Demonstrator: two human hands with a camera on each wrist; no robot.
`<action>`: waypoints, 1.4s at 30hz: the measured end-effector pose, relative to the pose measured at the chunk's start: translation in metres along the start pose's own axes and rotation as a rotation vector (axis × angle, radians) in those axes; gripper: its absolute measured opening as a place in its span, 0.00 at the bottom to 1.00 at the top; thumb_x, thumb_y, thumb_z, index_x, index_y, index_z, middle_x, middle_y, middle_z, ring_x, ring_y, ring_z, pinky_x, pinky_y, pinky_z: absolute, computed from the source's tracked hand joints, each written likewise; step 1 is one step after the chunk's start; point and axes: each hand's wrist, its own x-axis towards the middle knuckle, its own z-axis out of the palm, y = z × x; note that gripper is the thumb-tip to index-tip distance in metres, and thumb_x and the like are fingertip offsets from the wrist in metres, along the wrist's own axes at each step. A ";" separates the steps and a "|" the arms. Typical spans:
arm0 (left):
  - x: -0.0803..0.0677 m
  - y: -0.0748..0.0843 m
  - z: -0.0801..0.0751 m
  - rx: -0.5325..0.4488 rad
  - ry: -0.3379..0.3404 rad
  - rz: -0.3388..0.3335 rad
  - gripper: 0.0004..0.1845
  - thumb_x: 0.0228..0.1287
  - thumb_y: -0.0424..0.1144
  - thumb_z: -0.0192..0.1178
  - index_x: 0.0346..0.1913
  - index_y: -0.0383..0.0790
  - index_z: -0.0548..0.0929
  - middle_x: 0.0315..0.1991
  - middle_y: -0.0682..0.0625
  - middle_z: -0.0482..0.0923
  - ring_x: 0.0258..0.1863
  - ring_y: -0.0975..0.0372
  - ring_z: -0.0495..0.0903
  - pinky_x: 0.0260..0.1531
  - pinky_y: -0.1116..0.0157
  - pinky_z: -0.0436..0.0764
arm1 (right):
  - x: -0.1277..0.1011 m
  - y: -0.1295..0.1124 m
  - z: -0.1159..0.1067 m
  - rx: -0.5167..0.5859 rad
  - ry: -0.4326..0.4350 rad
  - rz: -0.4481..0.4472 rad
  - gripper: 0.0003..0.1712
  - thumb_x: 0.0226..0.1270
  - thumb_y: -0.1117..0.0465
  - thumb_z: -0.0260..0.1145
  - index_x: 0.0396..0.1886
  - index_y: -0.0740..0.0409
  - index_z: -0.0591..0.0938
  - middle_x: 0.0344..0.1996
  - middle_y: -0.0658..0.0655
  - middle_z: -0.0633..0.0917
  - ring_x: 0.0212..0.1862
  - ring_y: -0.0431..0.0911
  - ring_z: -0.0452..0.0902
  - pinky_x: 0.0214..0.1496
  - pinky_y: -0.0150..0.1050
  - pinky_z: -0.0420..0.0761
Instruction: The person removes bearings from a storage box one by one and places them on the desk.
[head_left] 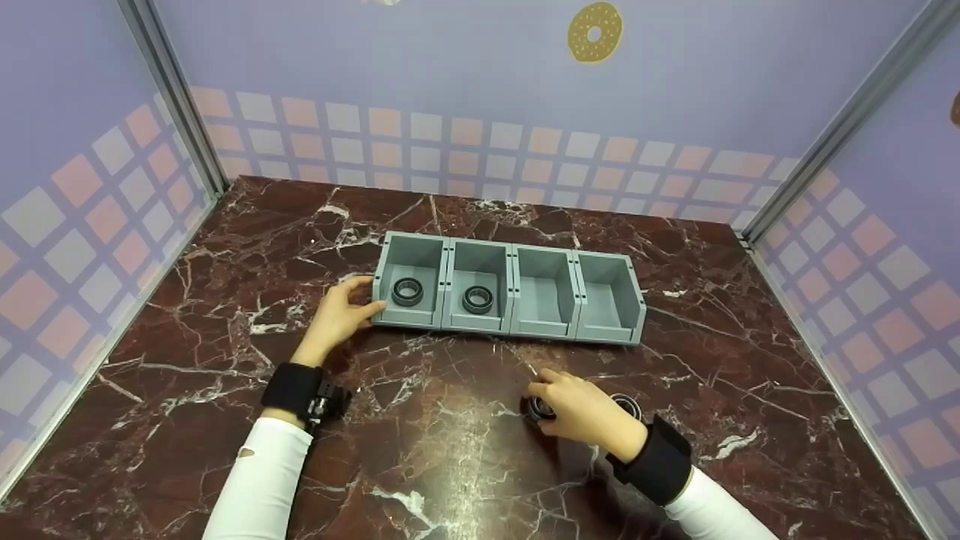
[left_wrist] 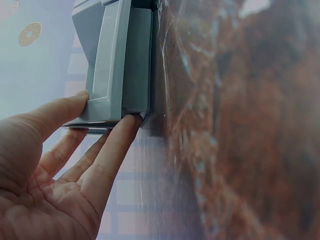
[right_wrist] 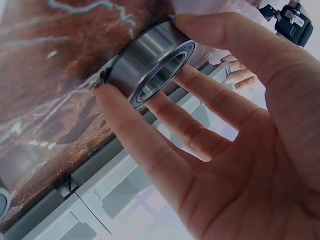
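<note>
My right hand point(head_left: 581, 412) has its thumb and fingers closed round a steel bearing point(right_wrist: 150, 62) that sits on the desk point(head_left: 450, 450) in front of the grey bin row point(head_left: 510, 292) — pinched at the rim, not yet lifted as far as I can judge. A second loose bearing point(head_left: 626, 406) lies just beside my wrist, on the right. My left hand point(head_left: 337, 315) is flat and relaxed, fingertips pressed against the left end of the bin row to steady it, gripping nothing.

The two left compartments each hold one bearing already point(head_left: 407, 291) point(head_left: 478, 299); the two on the right show none. So I take this as the pick-up step for the third piece. The next move, I think, calls for a clean lift off the marble, a carry forward over the low front lip — and a release inside the third compartment, while my left keeps the row from sliding.
</note>
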 end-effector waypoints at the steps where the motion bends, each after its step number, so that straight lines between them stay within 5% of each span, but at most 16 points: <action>1: 0.000 0.000 0.000 -0.001 -0.002 0.000 0.32 0.73 0.36 0.62 0.75 0.30 0.66 0.71 0.29 0.71 0.57 0.40 0.82 0.37 0.71 0.86 | 0.000 0.000 0.000 0.000 0.004 0.000 0.22 0.50 0.66 0.78 0.48 0.58 0.86 0.37 0.56 0.81 0.36 0.50 0.81 0.34 0.45 0.84; 17: 0.001 0.001 0.000 -0.002 0.002 0.001 0.33 0.73 0.36 0.63 0.75 0.29 0.66 0.70 0.28 0.72 0.52 0.43 0.84 0.37 0.69 0.87 | -0.001 0.000 0.000 0.008 0.011 0.010 0.23 0.49 0.66 0.78 0.49 0.58 0.86 0.39 0.57 0.81 0.37 0.51 0.82 0.36 0.47 0.85; 25: 0.001 0.000 0.001 0.003 0.015 0.012 0.31 0.72 0.36 0.63 0.73 0.28 0.68 0.69 0.28 0.73 0.54 0.41 0.84 0.35 0.71 0.86 | -0.004 0.000 0.000 0.023 0.008 0.020 0.26 0.52 0.65 0.79 0.53 0.59 0.85 0.41 0.57 0.82 0.37 0.51 0.82 0.38 0.48 0.85; 33: 0.000 0.000 -0.001 -0.008 -0.009 0.000 0.32 0.74 0.36 0.62 0.76 0.30 0.65 0.71 0.27 0.70 0.67 0.38 0.76 0.47 0.62 0.89 | -0.007 0.003 0.000 0.036 0.050 -0.010 0.24 0.55 0.63 0.78 0.54 0.58 0.86 0.42 0.57 0.83 0.39 0.51 0.84 0.42 0.47 0.87; 42: 0.000 0.000 0.000 -0.016 -0.008 -0.001 0.33 0.74 0.35 0.62 0.75 0.28 0.65 0.71 0.27 0.70 0.65 0.38 0.78 0.41 0.68 0.88 | -0.010 0.010 -0.003 0.094 0.096 -0.027 0.24 0.56 0.62 0.78 0.54 0.59 0.85 0.47 0.58 0.86 0.44 0.51 0.86 0.48 0.47 0.88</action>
